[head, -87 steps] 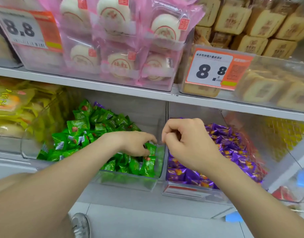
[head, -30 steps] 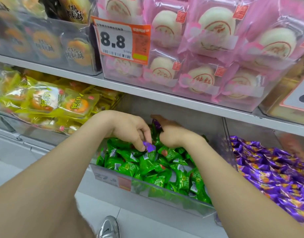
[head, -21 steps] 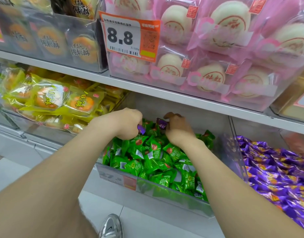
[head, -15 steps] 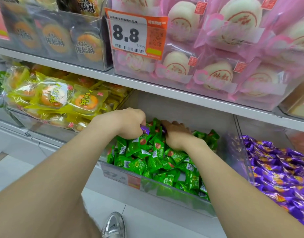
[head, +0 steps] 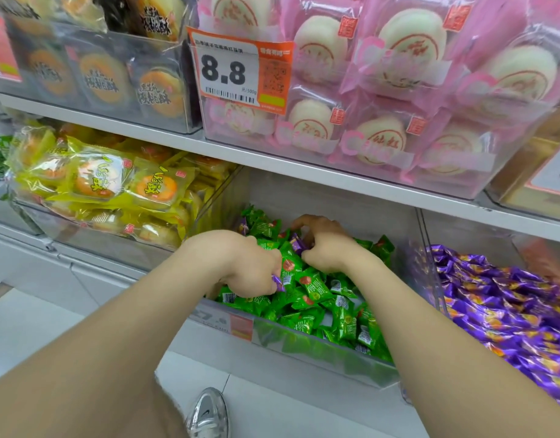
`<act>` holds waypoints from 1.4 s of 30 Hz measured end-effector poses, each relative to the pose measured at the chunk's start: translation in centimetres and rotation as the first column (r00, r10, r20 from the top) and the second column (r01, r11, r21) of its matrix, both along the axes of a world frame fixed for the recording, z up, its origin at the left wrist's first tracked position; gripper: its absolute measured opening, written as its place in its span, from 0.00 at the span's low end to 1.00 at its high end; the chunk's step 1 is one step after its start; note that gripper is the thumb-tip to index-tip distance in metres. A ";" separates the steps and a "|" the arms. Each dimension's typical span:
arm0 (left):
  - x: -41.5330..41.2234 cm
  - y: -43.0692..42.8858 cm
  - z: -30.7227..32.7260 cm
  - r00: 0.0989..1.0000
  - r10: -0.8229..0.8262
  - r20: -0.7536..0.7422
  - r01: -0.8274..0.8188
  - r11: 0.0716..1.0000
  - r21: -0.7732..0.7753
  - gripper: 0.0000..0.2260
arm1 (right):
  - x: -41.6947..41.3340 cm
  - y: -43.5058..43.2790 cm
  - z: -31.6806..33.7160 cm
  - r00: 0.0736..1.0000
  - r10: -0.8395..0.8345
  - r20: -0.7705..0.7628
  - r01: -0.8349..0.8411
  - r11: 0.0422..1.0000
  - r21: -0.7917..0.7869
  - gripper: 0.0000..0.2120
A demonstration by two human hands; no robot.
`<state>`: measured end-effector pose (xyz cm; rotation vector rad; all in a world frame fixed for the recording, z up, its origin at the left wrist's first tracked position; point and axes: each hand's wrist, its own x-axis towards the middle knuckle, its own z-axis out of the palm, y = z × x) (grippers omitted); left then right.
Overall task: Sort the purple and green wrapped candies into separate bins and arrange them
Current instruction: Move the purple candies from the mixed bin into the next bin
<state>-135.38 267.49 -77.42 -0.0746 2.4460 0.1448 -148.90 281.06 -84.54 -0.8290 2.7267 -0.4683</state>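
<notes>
A clear bin on the lower shelf holds a heap of green wrapped candies. Both my hands are inside it. My left hand is curled round a purple candy, whose end sticks out by my fingers. My right hand has its fingers curled on another purple candy at the back of the heap. One more purple candy lies at the heap's far left. The neighbouring bin on the right is full of purple wrapped candies.
A bin of yellow packaged pastries stands to the left. The shelf above carries pink packaged buns, dark packaged cakes and an 8.8 price tag. A clear divider separates the two candy bins. My shoe is on the floor below.
My left hand has come down to the front of the green heap, still holding its purple candy. My right hand has stayed at the back, fingers closing on a purple candy.
</notes>
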 end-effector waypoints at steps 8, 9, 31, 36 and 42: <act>-0.6 0.3 -2.2 0.975 0.223 0.012 -0.206 0.880 0.429 0.10 | 0.4 2.7 3.4 0.981 -0.122 -0.154 0.118 0.992 -0.034 0.23; -0.8 0.5 -2.6 0.977 0.213 -0.009 -0.186 0.869 0.458 0.10 | 0.8 3.3 3.6 0.977 -0.125 -0.175 0.117 0.992 -0.052 0.22; 1.1 4.0 0.1 0.820 0.544 -0.179 -0.026 0.347 0.937 0.15 | 9.7 9.8 7.7 0.837 -0.084 0.541 0.480 0.589 -0.650 0.04; 1.5 6.3 1.1 0.803 0.470 -0.367 0.128 0.465 0.876 0.19 | 11.9 12.4 8.7 0.722 0.045 0.691 0.596 0.467 -0.653 0.10; 1.5 11.0 1.3 0.719 0.472 -0.510 0.257 0.501 0.826 0.16 | 12.2 18.7 8.6 0.788 -0.187 0.587 0.563 0.607 -0.561 0.12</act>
